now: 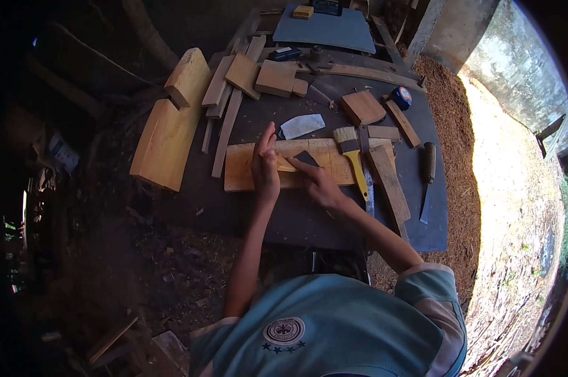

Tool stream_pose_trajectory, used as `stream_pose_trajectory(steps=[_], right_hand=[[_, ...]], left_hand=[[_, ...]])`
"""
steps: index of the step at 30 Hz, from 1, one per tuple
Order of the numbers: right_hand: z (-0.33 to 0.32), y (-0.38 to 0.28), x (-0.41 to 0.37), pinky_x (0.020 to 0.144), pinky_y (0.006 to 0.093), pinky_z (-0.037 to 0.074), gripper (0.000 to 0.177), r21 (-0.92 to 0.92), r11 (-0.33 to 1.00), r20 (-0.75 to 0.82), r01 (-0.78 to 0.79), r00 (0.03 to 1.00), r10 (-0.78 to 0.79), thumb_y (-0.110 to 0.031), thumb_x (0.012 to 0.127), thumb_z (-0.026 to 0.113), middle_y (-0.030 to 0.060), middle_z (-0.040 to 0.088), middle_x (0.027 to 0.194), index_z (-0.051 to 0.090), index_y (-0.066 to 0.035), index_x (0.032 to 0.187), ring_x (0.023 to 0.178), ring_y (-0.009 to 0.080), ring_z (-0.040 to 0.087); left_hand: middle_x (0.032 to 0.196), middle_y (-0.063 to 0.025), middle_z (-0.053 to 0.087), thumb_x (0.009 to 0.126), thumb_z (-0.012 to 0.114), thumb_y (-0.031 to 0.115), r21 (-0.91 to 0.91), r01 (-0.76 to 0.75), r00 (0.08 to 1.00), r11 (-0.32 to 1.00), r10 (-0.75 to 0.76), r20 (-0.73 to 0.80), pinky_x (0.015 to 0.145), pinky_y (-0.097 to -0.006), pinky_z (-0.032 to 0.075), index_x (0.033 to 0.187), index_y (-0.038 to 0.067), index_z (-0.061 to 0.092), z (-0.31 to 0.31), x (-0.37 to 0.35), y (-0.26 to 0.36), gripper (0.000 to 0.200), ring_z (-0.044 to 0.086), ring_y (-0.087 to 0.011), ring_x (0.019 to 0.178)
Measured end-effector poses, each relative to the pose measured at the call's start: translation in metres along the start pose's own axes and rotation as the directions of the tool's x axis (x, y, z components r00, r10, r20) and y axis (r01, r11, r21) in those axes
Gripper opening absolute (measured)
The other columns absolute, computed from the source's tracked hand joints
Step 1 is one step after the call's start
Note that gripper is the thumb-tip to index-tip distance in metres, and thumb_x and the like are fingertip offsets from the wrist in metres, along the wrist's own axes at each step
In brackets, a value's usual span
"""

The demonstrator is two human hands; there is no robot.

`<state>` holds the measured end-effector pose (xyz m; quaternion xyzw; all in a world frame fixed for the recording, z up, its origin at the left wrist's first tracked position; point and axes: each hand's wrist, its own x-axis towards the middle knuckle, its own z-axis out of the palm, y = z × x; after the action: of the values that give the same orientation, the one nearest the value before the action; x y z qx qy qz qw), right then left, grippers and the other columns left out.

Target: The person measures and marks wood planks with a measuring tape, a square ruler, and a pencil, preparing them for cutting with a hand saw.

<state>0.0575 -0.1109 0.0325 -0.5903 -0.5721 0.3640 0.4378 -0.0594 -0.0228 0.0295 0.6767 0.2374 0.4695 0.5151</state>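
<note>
Centrally, the left hand (268,171) stands with its fingers extended while the right hand (323,186) points its index finger toward it, a small yellow wooden piece (285,164) lying between the two above a thick board (239,168); how firmly either hand grips it cannot be told. Rightward, a yellow-handled brush (357,171) crosses the board, and a whitish block (302,125) lies just beyond its far edge on the dark table (290,217).
</note>
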Motion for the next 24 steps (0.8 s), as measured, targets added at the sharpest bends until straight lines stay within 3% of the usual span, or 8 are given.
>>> stream_pose_trajectory(steps=[4,7,10,13,15,17,21,24], right_hand=[[0.006,-0.030,-0.009,0.092,0.0319,0.042,0.063,-0.073,0.915,-0.190,0.396,0.895,-0.403,0.010,0.066,0.037,0.0213,0.055,0.114,0.041,0.002,0.128,0.101,0.0272,0.058],[0.009,0.032,-0.007,0.087,0.0323,0.046,0.061,-0.096,0.957,-0.168,0.273,0.943,-0.286,0.009,0.066,0.038,0.0210,0.057,0.110,0.043,0.003,0.126,0.097,0.0270,0.060],[-0.025,-0.006,-0.011,0.086,0.0322,0.047,0.059,0.016,0.990,0.120,-0.141,0.983,0.138,0.012,0.064,0.039,0.0198,0.057,0.112,0.047,0.002,0.122,0.103,0.0289,0.057],[-0.052,-0.018,-0.025,0.078,0.0322,0.050,0.057,-0.266,0.937,-0.233,0.228,0.928,-0.292,0.013,0.063,0.042,0.0193,0.056,0.114,0.052,-0.002,0.118,0.100,0.0306,0.058],[-0.084,-0.004,-0.033,0.077,0.0312,0.051,0.057,-0.494,0.868,-0.406,0.052,0.869,-0.283,0.012,0.063,0.046,0.0192,0.056,0.113,0.054,-0.006,0.116,0.097,0.0313,0.059],[-0.112,0.001,-0.041,0.085,0.0367,0.046,0.053,-0.404,0.890,-0.557,-0.212,0.829,-0.055,0.008,0.066,0.051,0.0180,0.053,0.120,0.054,-0.009,0.116,0.107,0.0317,0.053],[-0.117,0.025,-0.060,0.092,0.0451,0.035,0.041,-0.742,0.607,-0.522,-0.285,0.813,-0.256,-0.006,0.077,0.056,0.0126,0.049,0.123,0.054,-0.012,0.118,0.123,0.0319,0.037],[-0.089,-0.003,-0.085,0.090,0.0411,0.037,0.038,-0.691,0.699,-0.342,-0.186,0.936,-0.088,-0.011,0.077,0.058,0.0115,0.054,0.111,0.056,-0.014,0.115,0.108,0.0271,0.049]], left_hand=[[0.132,-0.0188,0.040,0.088,0.029,0.047,-0.014,0.035,0.999,0.999,-0.036,-0.026,0.101,-0.0400,0.028,0.134,0.002,0.033,0.006,0.012,0.004,0.064,0.040,-0.0304,0.123],[0.131,-0.0195,0.041,0.088,0.029,0.049,-0.003,0.051,0.998,0.999,-0.051,-0.022,0.101,-0.0403,0.028,0.133,0.002,0.034,0.002,0.006,0.003,0.065,0.041,-0.0311,0.122],[0.119,-0.0164,0.048,0.089,0.028,0.051,-0.027,0.057,0.998,0.998,-0.057,0.024,0.099,-0.0387,0.030,0.130,0.002,0.037,0.009,0.011,0.006,0.065,0.044,-0.0294,0.118],[0.096,-0.0085,0.050,0.090,0.028,0.055,-0.050,0.182,0.981,0.982,-0.177,0.085,0.094,-0.0349,0.034,0.126,0.002,0.039,0.017,0.021,0.000,0.066,0.049,-0.0239,0.104],[0.084,-0.0036,0.044,0.090,0.027,0.057,-0.051,0.233,0.969,0.971,-0.228,0.098,0.089,-0.0319,0.035,0.124,0.002,0.040,0.024,0.022,-0.004,0.066,0.049,-0.0191,0.092],[0.077,-0.0003,0.036,0.089,0.027,0.059,-0.055,0.196,0.977,0.979,-0.190,0.095,0.084,-0.0287,0.036,0.121,0.002,0.041,0.036,0.024,-0.005,0.066,0.045,-0.0142,0.080],[0.079,0.0006,0.035,0.089,0.033,0.058,0.023,-0.079,0.986,0.997,0.075,0.148,0.077,-0.0257,0.034,0.117,0.003,0.038,0.054,0.021,-0.039,0.063,0.037,-0.0106,0.074],[0.080,0.0005,0.037,0.087,0.040,0.058,0.002,-0.129,0.979,0.992,0.127,0.160,0.073,-0.0244,0.035,0.116,0.003,0.037,0.050,0.014,-0.050,0.063,0.039,-0.0092,0.075]])
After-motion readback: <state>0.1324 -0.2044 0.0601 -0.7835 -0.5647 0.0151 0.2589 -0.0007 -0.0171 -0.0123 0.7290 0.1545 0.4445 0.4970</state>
